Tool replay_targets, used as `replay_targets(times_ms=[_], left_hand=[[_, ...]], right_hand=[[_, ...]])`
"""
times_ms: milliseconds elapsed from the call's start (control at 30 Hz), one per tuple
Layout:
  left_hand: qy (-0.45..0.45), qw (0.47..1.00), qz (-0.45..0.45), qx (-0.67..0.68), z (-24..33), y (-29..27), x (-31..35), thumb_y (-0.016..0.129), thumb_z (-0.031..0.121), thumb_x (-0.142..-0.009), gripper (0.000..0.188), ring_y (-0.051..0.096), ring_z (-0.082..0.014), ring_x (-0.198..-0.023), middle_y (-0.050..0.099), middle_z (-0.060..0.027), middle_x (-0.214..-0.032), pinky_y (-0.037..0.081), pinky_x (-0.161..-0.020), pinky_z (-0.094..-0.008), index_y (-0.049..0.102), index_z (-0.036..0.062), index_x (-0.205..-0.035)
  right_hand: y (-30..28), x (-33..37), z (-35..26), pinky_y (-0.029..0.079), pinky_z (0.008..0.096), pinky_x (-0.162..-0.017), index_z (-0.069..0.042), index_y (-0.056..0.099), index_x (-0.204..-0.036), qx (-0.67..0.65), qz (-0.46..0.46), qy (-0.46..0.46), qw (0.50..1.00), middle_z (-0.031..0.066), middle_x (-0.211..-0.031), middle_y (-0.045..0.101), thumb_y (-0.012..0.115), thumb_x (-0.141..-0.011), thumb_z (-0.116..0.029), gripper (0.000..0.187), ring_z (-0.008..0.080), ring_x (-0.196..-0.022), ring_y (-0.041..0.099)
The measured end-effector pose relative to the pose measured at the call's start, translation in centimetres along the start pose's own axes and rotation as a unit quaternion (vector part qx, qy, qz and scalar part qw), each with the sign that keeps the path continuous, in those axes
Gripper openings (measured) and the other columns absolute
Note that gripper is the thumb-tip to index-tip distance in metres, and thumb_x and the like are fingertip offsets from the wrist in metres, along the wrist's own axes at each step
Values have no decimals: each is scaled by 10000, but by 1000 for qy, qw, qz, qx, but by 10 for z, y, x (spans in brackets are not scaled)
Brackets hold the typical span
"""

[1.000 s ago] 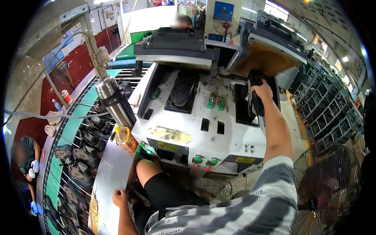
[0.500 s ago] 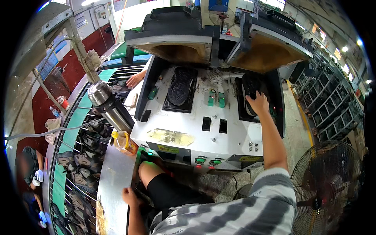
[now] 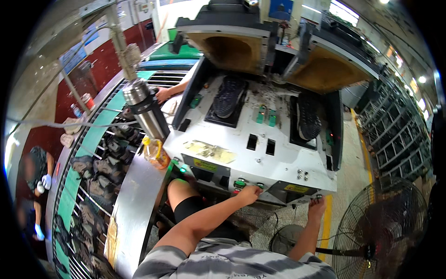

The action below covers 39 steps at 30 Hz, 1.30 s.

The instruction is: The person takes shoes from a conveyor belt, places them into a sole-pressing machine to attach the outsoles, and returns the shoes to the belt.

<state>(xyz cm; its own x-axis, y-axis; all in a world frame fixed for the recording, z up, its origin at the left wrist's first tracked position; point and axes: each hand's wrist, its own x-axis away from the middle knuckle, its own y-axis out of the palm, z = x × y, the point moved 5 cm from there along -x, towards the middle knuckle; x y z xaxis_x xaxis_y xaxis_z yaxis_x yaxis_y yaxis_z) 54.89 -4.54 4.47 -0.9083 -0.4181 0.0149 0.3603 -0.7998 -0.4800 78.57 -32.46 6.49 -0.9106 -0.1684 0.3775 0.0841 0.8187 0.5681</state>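
At the front panel of the white two-station machine, my left hand is closed beside a green round button. It hides part of the controls, and whether it presses one I cannot tell. My right hand is at the machine's right front corner, its fingers bent around something small and dark. One black shoe lies on the left station's dark pad. Another black shoe lies on the right pad, apart from both hands. Both hinged lids, the left lid and right lid, are raised.
A steel flask and a yellow-capped bottle stand left of the machine. A roller conveyor carries several shoes. Another person's hand reaches behind the flask. A floor fan and metal racks stand right.
My right hand has left the right-hand shoe and dropped to the machine's front corner. My left hand has moved from beside the steel table to the front buttons. The view has shifted.
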Motion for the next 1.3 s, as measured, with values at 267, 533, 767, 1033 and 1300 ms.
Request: replay_targets(times_ms=[267, 533, 767, 1033, 1300], left_hand=[[-67, 954, 211, 201, -52, -96, 137, 568, 110, -904, 195, 668, -178, -800, 706, -105, -880, 516, -726, -300, 680, 1, -1019], [-304, 736, 605, 20, -126, -205, 453, 555, 63, -867, 159, 549, -98, -595, 625, -18, -659, 446, -562, -261, 700, 23, -918], [-321, 553, 754, 150, -97, -167, 608, 507, 36, -892, 145, 601, -138, -586, 673, -127, -729, 460, -538, -242, 637, -27, -895], [-347, 550, 738, 183, -140, -110, 604, 567, 125, -873, 187, 640, -147, -736, 695, -87, -785, 506, -689, -281, 683, -17, -909], [-255, 784, 523, 216, -108, -198, 459, 611, 170, -893, 259, 639, -165, -842, 681, -88, -913, 516, -788, -317, 653, -17, -1068]], right_hand=[[119, 162, 99, 447, 291, -624, -44, 581, -851, 478, -330, -263, 770, 47, -723, 542, 689, -775, -85, 139, 164, -652, 533], [431, 176, 197, 388, 451, -1011, -41, 476, -1326, 456, -363, -555, 594, 179, -1301, 537, 733, -741, -258, 675, 362, -1202, 497], [617, 23, 237, 342, 478, -1091, 9, 280, -1455, 820, -171, -238, 492, 275, -1452, 370, 678, -618, -706, 1171, 420, -1337, 380], [575, 126, 212, 377, 504, -1050, -11, 303, -1434, 727, -80, -263, 629, 244, -1413, 436, 737, -673, -587, 1049, 403, -1254, 474], [433, 51, 199, 435, 438, -989, 66, 314, -1379, 259, -295, -361, 846, 226, -1256, 481, 750, -629, -112, 885, 347, -1091, 520]])
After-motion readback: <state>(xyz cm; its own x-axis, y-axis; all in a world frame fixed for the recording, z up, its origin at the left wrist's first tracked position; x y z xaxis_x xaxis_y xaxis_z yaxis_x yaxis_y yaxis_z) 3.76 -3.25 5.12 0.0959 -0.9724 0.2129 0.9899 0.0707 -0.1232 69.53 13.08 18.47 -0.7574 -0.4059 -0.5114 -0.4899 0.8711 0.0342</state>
